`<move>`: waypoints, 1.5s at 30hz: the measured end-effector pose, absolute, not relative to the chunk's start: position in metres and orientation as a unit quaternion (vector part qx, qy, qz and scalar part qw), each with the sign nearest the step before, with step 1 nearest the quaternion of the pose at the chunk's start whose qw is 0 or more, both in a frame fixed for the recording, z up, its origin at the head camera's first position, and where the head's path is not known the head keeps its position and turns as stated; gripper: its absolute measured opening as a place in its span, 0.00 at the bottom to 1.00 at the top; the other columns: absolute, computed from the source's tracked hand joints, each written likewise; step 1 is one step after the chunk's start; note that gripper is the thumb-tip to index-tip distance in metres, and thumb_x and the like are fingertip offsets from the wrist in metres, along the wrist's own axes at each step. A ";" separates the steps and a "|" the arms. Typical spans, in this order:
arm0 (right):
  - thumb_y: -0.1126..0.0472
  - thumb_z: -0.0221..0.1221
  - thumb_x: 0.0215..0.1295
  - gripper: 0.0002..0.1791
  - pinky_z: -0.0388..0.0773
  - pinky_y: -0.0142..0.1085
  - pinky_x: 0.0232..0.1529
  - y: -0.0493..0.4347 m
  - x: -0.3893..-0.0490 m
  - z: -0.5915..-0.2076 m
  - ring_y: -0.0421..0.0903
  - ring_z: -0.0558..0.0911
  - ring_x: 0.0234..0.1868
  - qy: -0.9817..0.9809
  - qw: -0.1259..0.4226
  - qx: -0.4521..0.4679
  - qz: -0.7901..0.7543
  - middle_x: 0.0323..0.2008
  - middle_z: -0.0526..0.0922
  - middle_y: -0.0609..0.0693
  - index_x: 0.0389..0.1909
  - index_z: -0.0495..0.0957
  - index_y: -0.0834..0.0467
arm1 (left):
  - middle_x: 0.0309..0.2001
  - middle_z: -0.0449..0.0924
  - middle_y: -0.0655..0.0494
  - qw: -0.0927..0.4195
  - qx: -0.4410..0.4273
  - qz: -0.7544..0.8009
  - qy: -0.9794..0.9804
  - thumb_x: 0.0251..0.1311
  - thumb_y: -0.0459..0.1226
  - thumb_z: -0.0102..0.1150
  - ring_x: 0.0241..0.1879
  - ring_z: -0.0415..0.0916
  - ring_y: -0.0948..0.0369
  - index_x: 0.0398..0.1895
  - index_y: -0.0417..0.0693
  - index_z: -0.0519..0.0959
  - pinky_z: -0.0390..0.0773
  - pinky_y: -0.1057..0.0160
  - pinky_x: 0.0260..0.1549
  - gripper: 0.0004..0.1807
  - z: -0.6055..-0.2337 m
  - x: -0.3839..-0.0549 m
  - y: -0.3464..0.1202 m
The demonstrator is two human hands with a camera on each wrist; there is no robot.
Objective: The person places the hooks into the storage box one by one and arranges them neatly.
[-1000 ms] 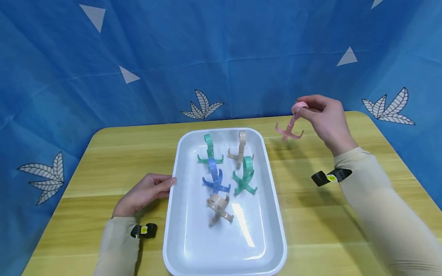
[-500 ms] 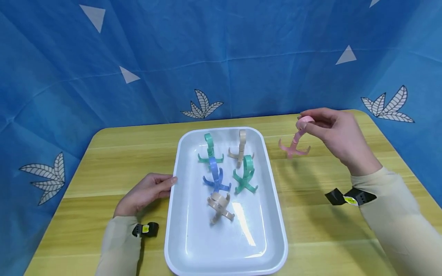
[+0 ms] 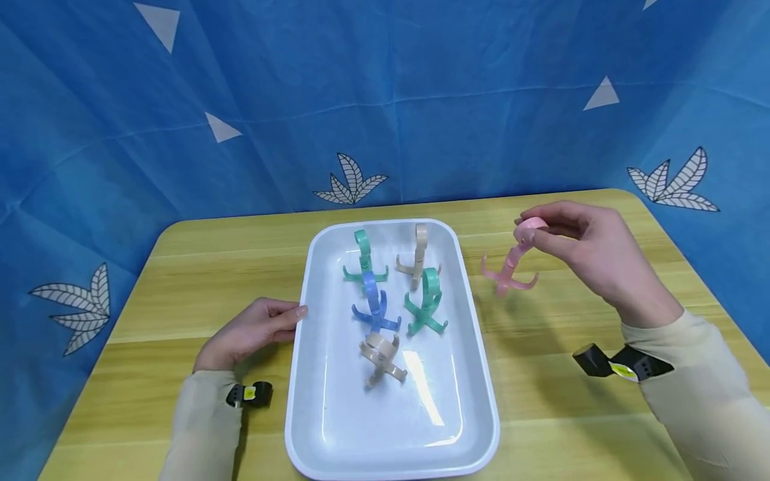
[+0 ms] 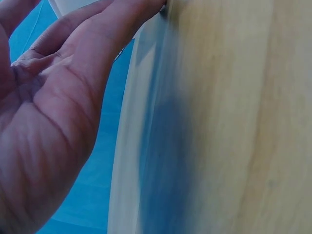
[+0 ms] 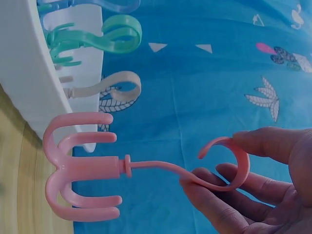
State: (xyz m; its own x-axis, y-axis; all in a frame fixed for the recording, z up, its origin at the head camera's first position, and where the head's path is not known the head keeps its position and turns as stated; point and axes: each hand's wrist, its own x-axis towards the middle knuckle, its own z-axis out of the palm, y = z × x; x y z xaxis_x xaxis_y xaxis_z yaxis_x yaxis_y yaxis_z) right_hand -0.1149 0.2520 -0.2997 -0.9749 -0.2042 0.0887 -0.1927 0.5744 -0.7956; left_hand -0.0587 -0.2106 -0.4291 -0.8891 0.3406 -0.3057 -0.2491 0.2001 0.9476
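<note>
My right hand (image 3: 607, 257) pinches the curled top of a pink four-armed hanging hook (image 3: 512, 264), right of the white tray. Its prongs hang low over the table; whether they touch it I cannot tell. In the right wrist view the thumb and fingers grip the pink hook's (image 5: 92, 168) open loop. My left hand (image 3: 249, 334) holds the left rim of the tray (image 3: 337, 427), thumb at the edge. Inside stand several similar hooks: a blue hook (image 3: 374, 304), a green hook (image 3: 365, 257), a second green hook (image 3: 429, 304), a beige hook (image 3: 420, 257) and another beige hook (image 3: 381, 357).
A wooden table (image 3: 198, 280) carries the tray at its middle. Directly behind its far edge hangs a blue patterned cloth (image 3: 433, 100). In the left wrist view, the palm (image 4: 48, 126) is close to the camera and the wood is blurred.
My right hand has come down and nearer with the pink hook, mostly in the first half second, slightly since. The left hand stays on the tray rim.
</note>
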 end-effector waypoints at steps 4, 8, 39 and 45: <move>0.43 0.63 0.64 0.22 0.74 0.26 0.43 0.252 -0.108 -0.296 0.39 0.80 0.50 0.891 0.005 -0.119 -0.439 0.48 0.83 0.47 0.52 0.82 0.52 | 0.56 0.78 0.40 0.235 0.030 0.635 0.735 0.72 0.44 0.55 0.52 0.79 0.49 0.60 0.30 0.75 0.78 0.54 0.52 0.25 -0.429 -0.059 -0.210; 0.44 0.64 0.64 0.20 0.75 0.24 0.41 0.250 -0.103 -0.293 0.39 0.81 0.49 0.892 -0.003 -0.127 -0.434 0.48 0.83 0.46 0.51 0.83 0.51 | 0.56 0.78 0.39 0.236 0.029 0.637 0.733 0.72 0.43 0.55 0.52 0.79 0.49 0.60 0.29 0.74 0.78 0.53 0.52 0.25 -0.428 -0.059 -0.210; 0.67 0.64 0.64 0.12 0.81 0.33 0.45 0.220 -0.047 -0.275 0.45 0.84 0.46 0.830 0.000 -0.258 -0.495 0.45 0.85 0.48 0.48 0.84 0.55 | 0.56 0.78 0.40 0.239 0.014 0.637 0.732 0.71 0.44 0.57 0.52 0.80 0.49 0.61 0.29 0.74 0.78 0.55 0.52 0.27 -0.426 -0.059 -0.209; 0.68 0.65 0.63 0.15 0.83 0.36 0.45 0.211 -0.048 -0.288 0.43 0.84 0.44 0.816 0.025 -0.335 -0.470 0.44 0.84 0.41 0.49 0.83 0.52 | 0.56 0.78 0.39 0.236 0.022 0.637 0.733 0.71 0.44 0.56 0.52 0.80 0.50 0.61 0.28 0.73 0.78 0.54 0.53 0.27 -0.429 -0.058 -0.210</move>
